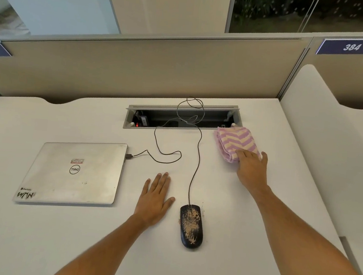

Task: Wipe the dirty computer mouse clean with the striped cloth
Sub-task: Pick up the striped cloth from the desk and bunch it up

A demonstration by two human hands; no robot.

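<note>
A black wired computer mouse [191, 225] lies on the white desk, its top speckled with tan dust. Its thin cable [197, 158] runs back toward the desk's cable tray. A folded cloth with pink and cream zigzag stripes [235, 140] sits at the back right of the desk. My right hand [251, 168] rests on the cloth's near edge, fingers laid over it, not visibly gripping. My left hand [156, 197] lies flat on the desk just left of the mouse, fingers apart, holding nothing.
A closed silver laptop [74, 173] lies at the left with a cable plugged into its right side. An open cable tray [181, 119] is sunk into the desk at the back. Beige partition walls [138, 67] surround the desk.
</note>
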